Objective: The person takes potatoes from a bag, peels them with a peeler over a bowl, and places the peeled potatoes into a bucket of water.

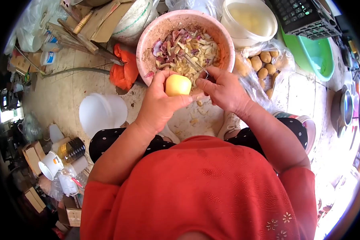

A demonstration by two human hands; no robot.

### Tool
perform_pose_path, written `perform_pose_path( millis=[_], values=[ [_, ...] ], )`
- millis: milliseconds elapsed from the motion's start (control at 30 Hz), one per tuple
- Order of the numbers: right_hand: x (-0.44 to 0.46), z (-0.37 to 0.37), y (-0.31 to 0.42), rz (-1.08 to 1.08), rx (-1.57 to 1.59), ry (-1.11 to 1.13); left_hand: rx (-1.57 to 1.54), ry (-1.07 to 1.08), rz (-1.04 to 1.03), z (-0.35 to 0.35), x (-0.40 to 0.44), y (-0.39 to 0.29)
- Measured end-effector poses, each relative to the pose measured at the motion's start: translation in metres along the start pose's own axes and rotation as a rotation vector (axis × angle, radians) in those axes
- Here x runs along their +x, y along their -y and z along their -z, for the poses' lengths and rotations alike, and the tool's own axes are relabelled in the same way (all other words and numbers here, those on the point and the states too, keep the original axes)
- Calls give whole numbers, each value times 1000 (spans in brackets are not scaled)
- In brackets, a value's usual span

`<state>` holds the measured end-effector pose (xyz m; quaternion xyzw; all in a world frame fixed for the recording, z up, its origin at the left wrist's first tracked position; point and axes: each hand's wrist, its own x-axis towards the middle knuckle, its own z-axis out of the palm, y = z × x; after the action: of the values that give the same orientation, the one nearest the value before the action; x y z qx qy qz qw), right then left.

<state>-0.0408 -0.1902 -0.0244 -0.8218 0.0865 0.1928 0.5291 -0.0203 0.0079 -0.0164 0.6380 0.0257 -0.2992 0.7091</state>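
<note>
I wear a red shirt (196, 196) with short sleeves (300, 192), lines of tiny dots (212, 173) worked across its front and a cluster of pale, open-petalled flowers (287, 217) on its right side. My black trousers (104, 141) are spotted with white, my shoes (229, 125) are pale, and my fingers (207, 87) are bare

Smooth potato (178, 85), shiny metal peeler (193, 63), smeared plastic basin (145, 43), crinkly clear-plastic bag (285, 59), matt cloth shirt (200, 192)

Pale tiled floor (66, 90), stained; strong glare (340, 200) lower right, bright patch (7, 116) left.
</note>
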Motion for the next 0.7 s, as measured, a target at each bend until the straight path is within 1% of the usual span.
perform_pose_path(
  millis=[33, 67, 100, 167, 233, 267, 300, 333, 367, 400, 433, 467, 500, 533, 567, 600, 633, 667, 700],
  values=[
    [-2, -1, 4, -152, 268, 63, -11, -4, -8, -1, 1, 2],
    [-3, 1, 6, -155, 428, 113, -15, 20, 2, -2, 2, 4],
    [-4, 0, 7, -154, 412, 114, -20, 46, 11, -4, 3, 7],
    [-4, -7, 1, -151, 547, 169, -59, 60, 27, -8, 5, 13],
    [-1, -7, -4, -165, 550, 205, 105, 121, 2, -5, 9, 26],
    [1, -7, -8, -154, 503, 179, 177, 120, -15, -3, 13, 33],
    [4, -6, -13, -143, 454, 152, 155, 134, -32, -5, 13, 28],
    [5, -3, -14, -191, 372, 121, 205, 94, -13, -8, 11, 18],
    [8, 3, -19, -193, 347, 107, 255, 51, 8, -11, 9, 9],
    [14, 6, -25, -163, 186, 7, 337, 44, -27, -12, 8, 3],
    [21, 10, -31, -131, 29, -89, 321, 48, -38, -11, 8, -2],
    [28, 20, -36, -28, -124, -175, 285, 128, -23, -9, 7, -7],
    [34, 33, -31, -53, -228, -227, 251, 205, -6, -7, 4, -14],
    [44, 50, -34, -40, -324, -264, 139, 271, 24, -11, -1, -26],
    [50, 68, -33, -113, -349, -315, 131, 263, 25, -13, -6, -37],
    [62, 87, -43, -89, -410, -348, 71, 355, 49, -15, -12, -46],
    [66, 103, -35, -90, -491, -391, 15, 443, 72, -17, -16, -57],
    [82, 123, -54, -28, -610, -466, -19, 480, 70, -20, -19, -67],
    [91, 137, -54, -57, -665, -518, -53, 514, 73, -23, -21, -76]
  ],
)
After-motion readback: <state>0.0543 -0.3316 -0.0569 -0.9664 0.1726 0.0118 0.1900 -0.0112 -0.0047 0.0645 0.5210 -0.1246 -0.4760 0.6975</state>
